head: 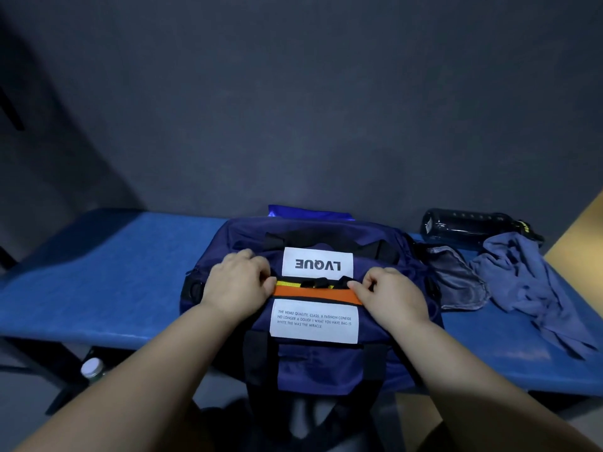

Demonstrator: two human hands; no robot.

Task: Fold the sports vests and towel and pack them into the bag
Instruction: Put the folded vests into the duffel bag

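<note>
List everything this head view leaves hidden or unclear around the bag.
All in the head view:
- Bag interior: its own fabric hides the contents.
- Blue cloth: mostly behind the bag.
- Grip at the zip: left hand and right hand curl their fingers under, hiding what they pinch.
- Bottle below: only its cap shows past the bench edge.
- Dark bottle: one end under the grey-blue cloth.

1. The bag (313,363) is navy woven cloth with a faint sheen — its straps (257,357) are matt black webbing.
2. Its white labels (316,264) look like flat matt cloth (printed black); the orange strip (313,293) is matt too.
3. The bench (98,288) has a blue, finely grained, slightly shiny covering.
4. The bottle (470,225) at the bench's far right edge is dark glossy plastic.
5. The crumpled grey-blue cloth (528,288) is soft and matt — the blue cloth (310,212) at the far edge is glossy.
</note>
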